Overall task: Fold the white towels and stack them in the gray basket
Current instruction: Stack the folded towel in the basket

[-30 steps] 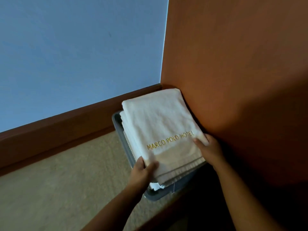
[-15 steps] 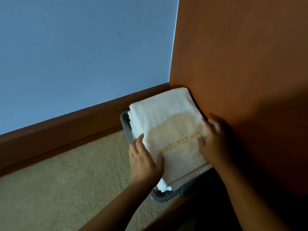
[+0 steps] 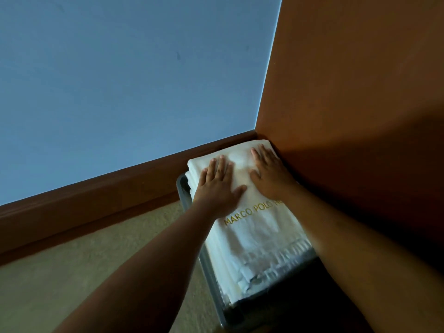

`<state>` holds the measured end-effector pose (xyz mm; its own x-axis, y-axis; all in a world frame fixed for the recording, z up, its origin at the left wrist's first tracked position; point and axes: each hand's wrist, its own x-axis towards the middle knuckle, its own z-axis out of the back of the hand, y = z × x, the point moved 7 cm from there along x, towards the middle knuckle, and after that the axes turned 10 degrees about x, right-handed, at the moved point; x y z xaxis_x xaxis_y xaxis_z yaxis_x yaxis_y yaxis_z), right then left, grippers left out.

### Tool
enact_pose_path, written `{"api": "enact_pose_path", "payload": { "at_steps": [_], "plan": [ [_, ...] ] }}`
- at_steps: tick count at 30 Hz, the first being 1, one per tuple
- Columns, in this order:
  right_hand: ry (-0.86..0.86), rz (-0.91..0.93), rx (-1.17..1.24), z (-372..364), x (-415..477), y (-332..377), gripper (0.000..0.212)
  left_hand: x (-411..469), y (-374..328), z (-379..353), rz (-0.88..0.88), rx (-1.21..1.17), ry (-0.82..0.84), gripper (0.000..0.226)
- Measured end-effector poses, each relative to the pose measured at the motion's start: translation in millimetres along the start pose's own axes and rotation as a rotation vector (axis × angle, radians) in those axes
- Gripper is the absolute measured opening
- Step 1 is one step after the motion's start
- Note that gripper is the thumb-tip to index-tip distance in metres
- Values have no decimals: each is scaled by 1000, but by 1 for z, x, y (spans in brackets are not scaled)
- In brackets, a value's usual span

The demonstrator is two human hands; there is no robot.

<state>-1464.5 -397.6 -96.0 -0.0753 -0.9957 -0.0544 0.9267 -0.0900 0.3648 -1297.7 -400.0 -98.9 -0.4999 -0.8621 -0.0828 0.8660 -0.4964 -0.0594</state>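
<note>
A stack of folded white towels (image 3: 259,236) fills the gray basket (image 3: 211,289), which sits on the floor in the room's corner. The top towel bears gold lettering "MARCO POLO". My left hand (image 3: 217,183) lies flat on the far left part of the top towel, fingers straight and pointing away. My right hand (image 3: 270,173) lies flat beside it on the far right part, pressing down. Only the basket's left rim and near corner show; the towels hide the rest.
A blue wall (image 3: 120,80) with a brown baseboard (image 3: 96,205) runs behind the basket. An orange-brown wall (image 3: 360,92) stands close on the right. Beige carpet (image 3: 60,284) spreads to the left of the basket.
Both hands let go of the towel's near edge and slid forward over its top to the far part, now flat. The camera has moved closer to the basket.
</note>
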Motion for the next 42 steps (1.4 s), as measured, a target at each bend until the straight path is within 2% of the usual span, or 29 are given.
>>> {"api": "enact_pose_path", "payload": {
  "at_steps": [4, 10, 18, 25, 28, 31, 34, 38, 39, 42],
  "plan": [
    [6, -5, 11, -12, 26, -1, 69, 16, 17, -11, 18, -43, 1, 86],
    [-8, 1, 32, -15, 33, -5, 69, 23, 22, -13, 3, -80, -10, 81],
    [-64, -65, 51, -7, -17, 4, 64, -17, 10, -12, -60, -66, -88, 81],
    [32, -160, 28, -17, -87, 25, 69, -90, 25, -25, -114, -139, 41, 79],
    [83, -169, -9, -21, -123, 50, 80, -135, 39, -26, -154, -97, 84, 86],
    [145, -139, -32, -30, -154, 70, 87, -173, 61, -34, -143, -13, 142, 102],
    [231, -34, -95, -39, -183, 102, 97, -213, 99, -33, -109, -9, 186, 115],
    [314, 150, -168, -56, -210, 176, 113, -268, 171, -14, -49, 16, 168, 113],
    [326, 159, -156, -61, -211, 199, 112, -283, 191, -8, -30, 28, 164, 113],
    [272, 196, -112, -77, -210, 286, 83, -338, 266, 10, 76, 11, 139, 112]
  ]
}}
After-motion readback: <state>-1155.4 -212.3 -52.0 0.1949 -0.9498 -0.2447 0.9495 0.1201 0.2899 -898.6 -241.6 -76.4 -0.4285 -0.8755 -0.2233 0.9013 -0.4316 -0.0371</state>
